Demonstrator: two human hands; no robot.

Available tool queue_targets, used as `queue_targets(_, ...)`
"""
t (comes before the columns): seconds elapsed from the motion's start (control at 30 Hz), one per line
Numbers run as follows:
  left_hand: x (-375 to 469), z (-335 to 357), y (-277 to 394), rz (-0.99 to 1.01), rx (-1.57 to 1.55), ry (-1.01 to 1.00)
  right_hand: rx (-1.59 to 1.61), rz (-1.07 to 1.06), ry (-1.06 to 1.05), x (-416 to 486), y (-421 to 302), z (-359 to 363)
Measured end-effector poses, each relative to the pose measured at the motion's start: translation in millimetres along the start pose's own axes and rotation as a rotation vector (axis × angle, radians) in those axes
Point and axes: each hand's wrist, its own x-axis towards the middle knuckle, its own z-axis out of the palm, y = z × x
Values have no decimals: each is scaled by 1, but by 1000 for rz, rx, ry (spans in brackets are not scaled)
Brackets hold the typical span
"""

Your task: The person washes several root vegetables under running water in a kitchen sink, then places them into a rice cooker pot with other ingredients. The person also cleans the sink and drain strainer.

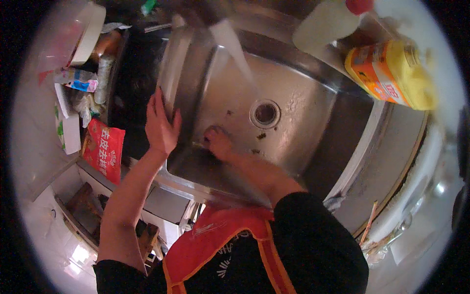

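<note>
A stainless steel sink basin [293,88] lies in front of me, with a round drain [265,114] in its floor. My left hand [161,128] lies along the basin's left rim, thumb spread from the other fingers, holding nothing. Down in the basin, near its lower left corner, my right hand [219,142] has curled fingers against the metal. Something dark shows at its fingertips, but I cannot tell whether it is held. Small dark scraps [261,136] are scattered on the basin floor near the drain. A pale, blurred streak [235,49], a spout or running water, slants down over the basin.
At the right stand a yellow plastic jug [400,75] with an orange label and a whitish container [326,25] with a red cap. A red printed packet [106,149], a white box [71,134] and other packages line the left side. A red apron [216,224] meets the sink's front edge.
</note>
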Motion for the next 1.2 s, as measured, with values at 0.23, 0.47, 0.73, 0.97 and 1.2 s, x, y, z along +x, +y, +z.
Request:
queue_targets(0.23, -2, 2, 0, 26, 12, 16, -28, 374, 147, -19, 52, -117)
queue_targets(0.47, -2, 1, -2, 32, -20, 20, 131, 504, -316, -99, 40, -118)
queue_targets(0.73, -2, 3, 0, 81, -2, 64, -552, 100, 58, -55, 67, -174)
queue_targets(0.97, -2, 4, -1, 9, -11, 13, -555, 577, 676, -66, 86, -178)
queue_targets(1.2, -3, 4, -1, -3, -1, -9, 175, 473, 638, -43, 99, -194)
